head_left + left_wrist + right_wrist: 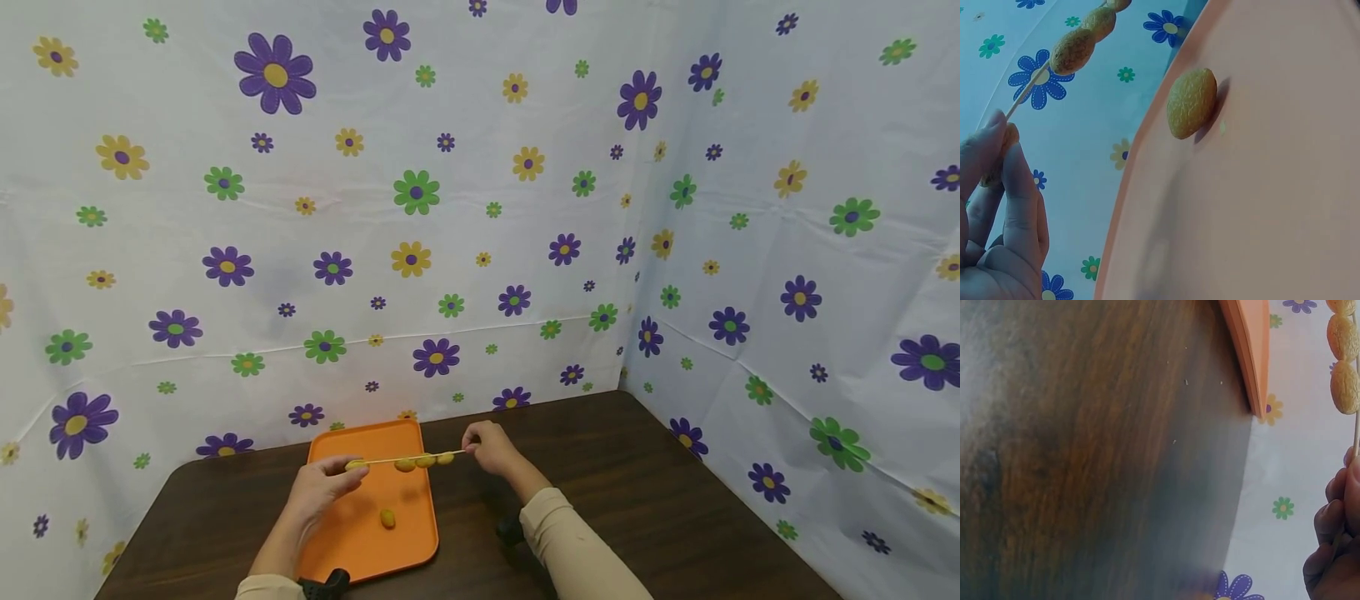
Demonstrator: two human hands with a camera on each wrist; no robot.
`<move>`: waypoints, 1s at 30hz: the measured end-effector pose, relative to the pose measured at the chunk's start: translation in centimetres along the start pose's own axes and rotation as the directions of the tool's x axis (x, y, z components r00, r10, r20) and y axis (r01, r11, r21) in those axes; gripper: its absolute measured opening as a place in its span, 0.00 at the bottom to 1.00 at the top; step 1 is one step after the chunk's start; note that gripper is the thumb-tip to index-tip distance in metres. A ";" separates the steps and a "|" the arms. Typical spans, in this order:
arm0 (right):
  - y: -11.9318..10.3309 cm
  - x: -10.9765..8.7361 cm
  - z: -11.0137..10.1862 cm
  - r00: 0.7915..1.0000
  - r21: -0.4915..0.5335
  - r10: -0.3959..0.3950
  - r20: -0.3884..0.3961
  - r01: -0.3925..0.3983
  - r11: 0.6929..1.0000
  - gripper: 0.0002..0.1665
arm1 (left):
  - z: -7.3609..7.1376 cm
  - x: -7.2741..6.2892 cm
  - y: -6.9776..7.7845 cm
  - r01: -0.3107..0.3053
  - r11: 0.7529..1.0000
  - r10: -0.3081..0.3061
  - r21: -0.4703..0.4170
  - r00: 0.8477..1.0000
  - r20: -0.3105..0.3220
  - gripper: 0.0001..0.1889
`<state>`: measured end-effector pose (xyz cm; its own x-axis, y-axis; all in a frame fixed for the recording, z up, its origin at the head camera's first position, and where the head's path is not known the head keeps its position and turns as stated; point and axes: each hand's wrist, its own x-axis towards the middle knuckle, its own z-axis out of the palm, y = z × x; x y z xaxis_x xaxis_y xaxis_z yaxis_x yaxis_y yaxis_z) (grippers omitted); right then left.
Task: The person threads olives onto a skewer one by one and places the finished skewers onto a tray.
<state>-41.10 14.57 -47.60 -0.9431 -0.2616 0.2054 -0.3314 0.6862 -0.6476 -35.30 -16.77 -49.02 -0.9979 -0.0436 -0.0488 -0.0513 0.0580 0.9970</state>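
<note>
Closest to the camera, two pale sleeves (585,542) reach over a dark wooden table (600,467) and an orange tray (352,550), where one loose oval (387,518) lies. Beyond it, the left hand (318,487) pinches another oval (356,465) at one end of a thin skewer (384,460); the right hand's (491,450) curled fingers grip the other. Three wrinkled, yellow-brown ovals (425,461) sit threaded nearer the right hand. Behind hangs white cloth (480,250) with purple, green and yellow flowers.
</note>
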 end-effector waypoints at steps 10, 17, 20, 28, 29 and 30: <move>-0.6 0.1 0.2 1.000 -0.002 0.011 -0.016 -0.011 1.000 0.13 | 0.2 0.3 0.1 0.015 1.000 -0.015 0.011 1.000 0.003 0.28; -1.0 0.1 0.2 1.000 -0.003 0.010 -0.014 -0.010 1.000 0.13 | 0.3 0.2 0.4 0.015 1.000 -0.015 0.008 1.000 0.007 0.30; -0.9 0.1 0.4 1.000 -0.002 0.002 -0.016 -0.002 1.000 0.12 | 0.4 0.2 0.4 0.009 0.999 -0.010 -0.038 1.000 -0.009 0.28; -0.8 0.2 1.1 0.999 0.036 -0.020 -0.025 0.021 0.999 0.11 | 0.5 0.3 0.0 -0.014 0.956 -0.008 -0.293 0.997 -0.074 0.27; -0.9 0.2 1.2 0.999 0.039 -0.021 -0.028 0.023 0.999 0.11 | 0.6 0.4 -0.1 -0.014 0.945 -0.014 -0.327 0.997 -0.082 0.26; -0.9 0.1 1.2 0.999 0.037 -0.023 -0.031 0.024 0.999 0.11 | 0.7 0.4 -0.2 -0.016 0.938 -0.014 -0.347 0.996 -0.083 0.25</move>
<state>-40.89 13.07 -47.85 -0.9356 -0.2563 0.2428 -0.3528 0.6542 -0.6690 -35.70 -16.11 -49.26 -0.9902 -0.1273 -0.0578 -0.0184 -0.2913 0.9565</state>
